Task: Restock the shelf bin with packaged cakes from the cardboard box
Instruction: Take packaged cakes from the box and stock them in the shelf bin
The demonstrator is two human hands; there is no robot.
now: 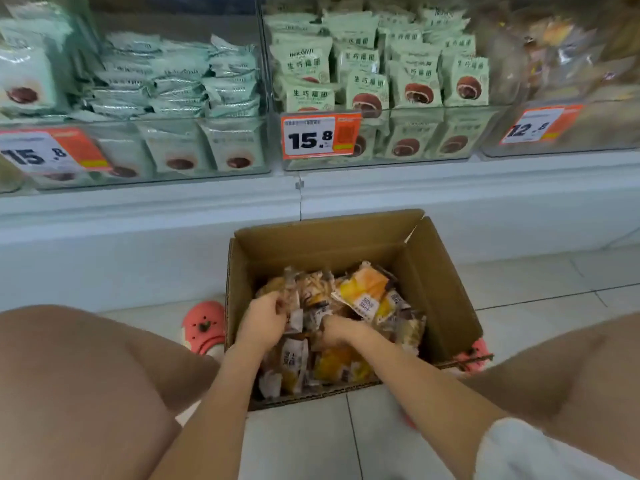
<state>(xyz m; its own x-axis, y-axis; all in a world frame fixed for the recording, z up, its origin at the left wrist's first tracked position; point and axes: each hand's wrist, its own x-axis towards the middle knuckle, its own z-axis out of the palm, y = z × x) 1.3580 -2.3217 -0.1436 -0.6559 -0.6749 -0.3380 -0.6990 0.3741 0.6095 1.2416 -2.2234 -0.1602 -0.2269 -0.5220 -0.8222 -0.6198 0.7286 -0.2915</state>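
An open cardboard box (440,271) sits on the floor between my knees, holding several packaged cakes (363,292) in yellow, brown and clear wrappers. Both hands are inside it. My left hand (265,318) is closed around a bundle of packets at the left of the pile. My right hand (337,329) grips packets in the middle of the pile. The clear shelf bin (568,133) at the upper right, tagged 12.8, holds similar brownish packets behind its blurred front.
Two clear bins (207,147) tagged 15.8 hold pale green packets above the white shelf base (138,237). My bare knees flank the box, and pink clogs (204,327) sit at its left and right sides. White floor tiles extend to the right.
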